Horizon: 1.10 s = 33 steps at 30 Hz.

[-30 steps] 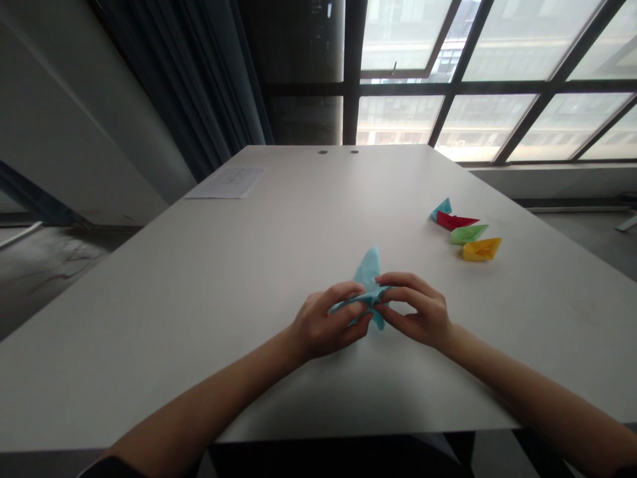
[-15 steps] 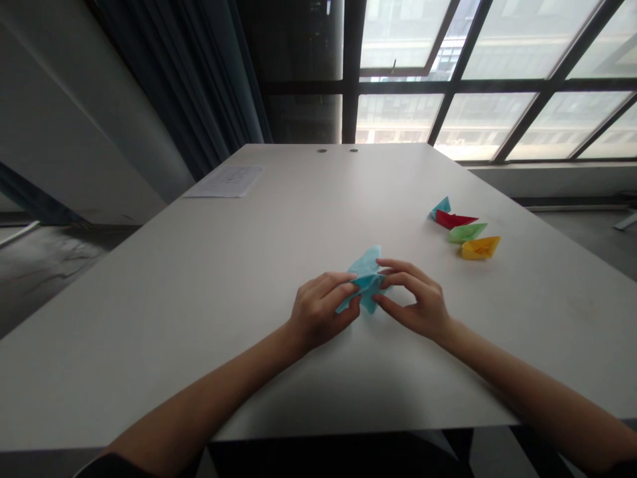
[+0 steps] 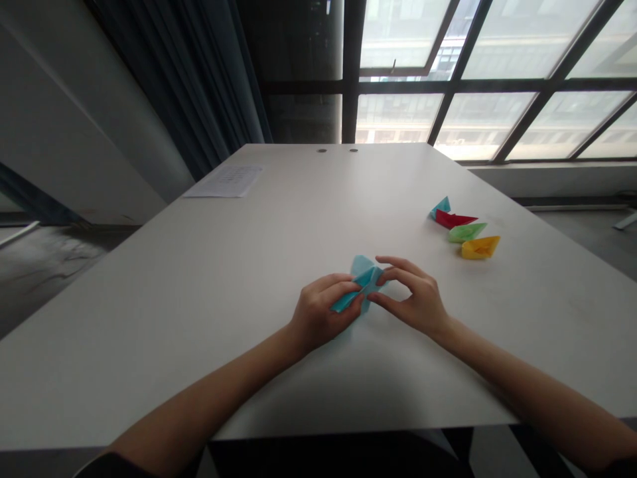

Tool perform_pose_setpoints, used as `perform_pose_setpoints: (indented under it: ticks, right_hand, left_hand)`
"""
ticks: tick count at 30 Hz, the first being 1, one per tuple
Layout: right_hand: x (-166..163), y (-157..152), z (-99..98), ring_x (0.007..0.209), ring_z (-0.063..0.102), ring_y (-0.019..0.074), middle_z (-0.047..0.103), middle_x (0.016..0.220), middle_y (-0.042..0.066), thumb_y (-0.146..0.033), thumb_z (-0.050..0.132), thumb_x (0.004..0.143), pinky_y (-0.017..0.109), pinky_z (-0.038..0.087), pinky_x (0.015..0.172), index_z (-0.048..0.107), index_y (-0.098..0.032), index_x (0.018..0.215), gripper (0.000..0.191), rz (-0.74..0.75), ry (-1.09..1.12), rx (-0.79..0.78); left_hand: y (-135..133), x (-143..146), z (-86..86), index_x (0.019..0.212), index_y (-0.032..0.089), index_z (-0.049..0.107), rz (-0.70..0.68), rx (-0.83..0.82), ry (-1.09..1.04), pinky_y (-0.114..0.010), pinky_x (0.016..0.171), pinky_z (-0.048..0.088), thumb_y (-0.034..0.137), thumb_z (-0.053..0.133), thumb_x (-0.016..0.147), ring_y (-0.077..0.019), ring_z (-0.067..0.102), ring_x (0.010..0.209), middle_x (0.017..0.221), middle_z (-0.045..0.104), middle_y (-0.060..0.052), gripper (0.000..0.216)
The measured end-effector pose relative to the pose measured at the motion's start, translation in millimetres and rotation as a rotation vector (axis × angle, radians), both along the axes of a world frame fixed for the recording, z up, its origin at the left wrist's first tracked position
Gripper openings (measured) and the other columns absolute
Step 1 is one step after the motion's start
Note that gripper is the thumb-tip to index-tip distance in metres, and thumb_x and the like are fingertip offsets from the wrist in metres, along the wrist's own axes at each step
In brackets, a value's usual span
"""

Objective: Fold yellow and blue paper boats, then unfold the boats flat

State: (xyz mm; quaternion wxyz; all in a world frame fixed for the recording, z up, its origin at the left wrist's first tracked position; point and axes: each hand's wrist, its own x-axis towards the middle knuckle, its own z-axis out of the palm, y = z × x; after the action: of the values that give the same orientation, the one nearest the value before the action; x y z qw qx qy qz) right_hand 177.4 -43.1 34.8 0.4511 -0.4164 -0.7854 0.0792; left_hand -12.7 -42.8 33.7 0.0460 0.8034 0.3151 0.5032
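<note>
Between my hands, just over the near middle of the table, is a light blue sheet of folded paper [image 3: 365, 277]. My left hand [image 3: 323, 305] pinches its left side, thumb below and fingers on top, hiding part of the folds. At the right edge of the paper, my right hand [image 3: 413, 292] grips with thumb and bent fingers, its index finger raised off the paper. Off to the right stand folded paper boats: a blue one [image 3: 440, 208], a red one [image 3: 455, 220], a green one [image 3: 466, 232] and a yellow one [image 3: 480, 247].
The white table [image 3: 209, 265] reaches away to a wall of windows [image 3: 398, 119]. A printed sheet [image 3: 223, 181] lies at its far left edge. Two small round discs [image 3: 322, 151] show near the far edge. A dark blue curtain [image 3: 194, 79] hangs at the left.
The blue paper has turned and its spread-out flaps look more folded in. Both hands have shifted slightly while keeping hold of it. The paper boats have stayed put.
</note>
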Motion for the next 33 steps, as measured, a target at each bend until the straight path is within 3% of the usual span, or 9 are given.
perform_pose_setpoints:
  ticks: [4, 10, 16, 21, 27, 33]
  right_hand:
    - [-0.9, 1.4, -0.1, 0.087, 0.062, 0.0178, 0.064, 0.098, 0.006, -0.029, 0.064, 0.073, 0.031, 0.051, 0.078, 0.060, -0.021, 0.076, 0.009, 0.014, 0.002, -0.005]
    - [-1.3, 1.1, 1.4, 0.081, 0.062, 0.0159, 0.065, 0.089, 0.004, -0.022, 0.059, 0.077, 0.028, 0.051, 0.073, 0.060, -0.022, 0.081, 0.004, 0.046, -0.003, -0.005]
    - [-0.3, 0.0, 2.5, 0.093, 0.060, 0.0200, 0.063, 0.103, 0.008, -0.032, 0.067, 0.071, 0.034, 0.050, 0.081, 0.060, -0.021, 0.090, 0.023, 0.006, 0.019, -0.008]
    - [-0.6, -1.2, 4.4, 0.098, 0.059, 0.0227, 0.062, 0.107, 0.009, -0.035, 0.069, 0.068, 0.037, 0.049, 0.085, 0.061, -0.022, 0.095, 0.030, -0.048, 0.032, 0.003]
    - [-4.8, -2.8, -1.4, 0.081, 0.065, 0.0184, 0.068, 0.090, 0.004, -0.031, 0.064, 0.074, 0.033, 0.053, 0.076, 0.058, -0.021, 0.102, 0.030, 0.059, 0.178, -0.197]
    - [-5.4, -1.3, -7.0, 0.075, 0.065, 0.0172, 0.069, 0.080, 0.002, -0.029, 0.064, 0.074, 0.033, 0.053, 0.074, 0.062, -0.023, 0.096, 0.023, 0.008, 0.270, -0.249]
  left_hand:
    - [-1.8, -0.9, 1.7, 0.086, 0.017, 0.064, -0.053, -0.013, 0.027, -0.024, 0.073, 0.053, 0.021, 0.062, 0.071, -0.0147, 0.064, 0.079, 0.088, 0.067, -0.007, 0.016]
    - [-1.4, -3.6, 2.2, 0.099, 0.017, 0.062, -0.112, -0.077, 0.063, -0.027, 0.077, 0.052, 0.014, 0.055, 0.076, -0.0156, 0.062, 0.086, 0.095, 0.065, -0.008, 0.024]
    - [-0.8, -1.5, 1.9, 0.099, 0.017, 0.056, -0.252, -0.220, 0.038, -0.029, 0.083, 0.049, 0.010, 0.050, 0.078, -0.0169, 0.059, 0.097, 0.106, 0.062, -0.010, 0.023]
    - [-0.6, -0.7, 0.7, 0.092, 0.018, 0.055, -0.230, -0.408, 0.005, -0.024, 0.067, 0.051, 0.013, 0.050, 0.079, -0.0137, 0.062, 0.080, 0.094, 0.065, -0.006, 0.015]
    - [-0.8, 0.0, 0.9, 0.099, 0.018, 0.053, -0.305, -0.347, -0.020, -0.030, 0.081, 0.050, 0.011, 0.049, 0.080, -0.0168, 0.060, 0.097, 0.108, 0.062, -0.009, 0.021]
    - [-1.6, 0.9, 1.8, 0.098, 0.018, 0.055, -0.291, -0.285, -0.032, -0.027, 0.082, 0.050, 0.010, 0.052, 0.079, -0.0159, 0.060, 0.096, 0.108, 0.062, -0.009, 0.021]
